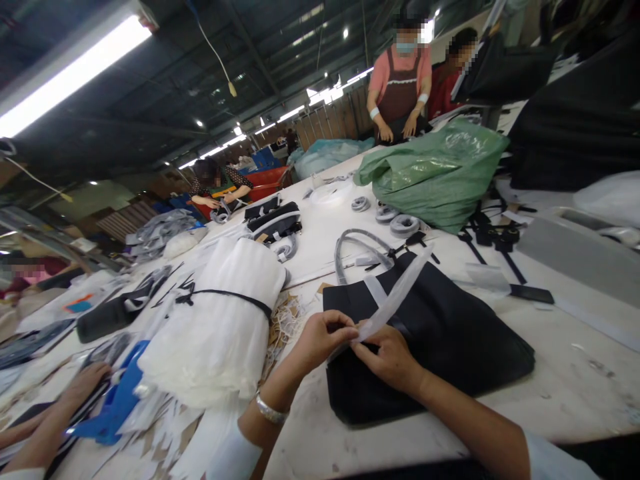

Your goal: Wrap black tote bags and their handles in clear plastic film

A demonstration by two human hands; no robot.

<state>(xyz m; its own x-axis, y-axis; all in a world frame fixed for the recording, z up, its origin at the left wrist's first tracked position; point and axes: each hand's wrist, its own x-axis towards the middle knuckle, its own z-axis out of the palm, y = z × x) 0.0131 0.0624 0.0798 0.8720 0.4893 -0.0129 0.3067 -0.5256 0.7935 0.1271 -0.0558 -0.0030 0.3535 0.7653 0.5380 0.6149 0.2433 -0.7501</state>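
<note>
A black handbag (pixel 450 333) lies flat on the worktable (pixel 575 400) before me, its handle (pixel 343 250) wrapped in greyish film and arching away from me. Over the bag, my left hand (pixel 325 339) pinches a translucent white strip (pixel 397 293) between thumb and fingers. My right hand (pixel 390 357) grips the same strip close beside it, thumb towards the left fingertips. From the hands the strip's longer part slants up and right, above another pale band (pixel 375 291) on the bag. The fingers partly hide the strip's lower end.
Left of the bag stands a bulky white foam roll (pixel 215 320) tied with black cord. A blue tape dispenser (pixel 117 400) and a co-worker's hands (pixel 83 390) are farther left. A green plastic bag (pixel 435 170), coiled wrapped handles (pixel 404 225) and a grey bin (pixel 585 253) lie beyond.
</note>
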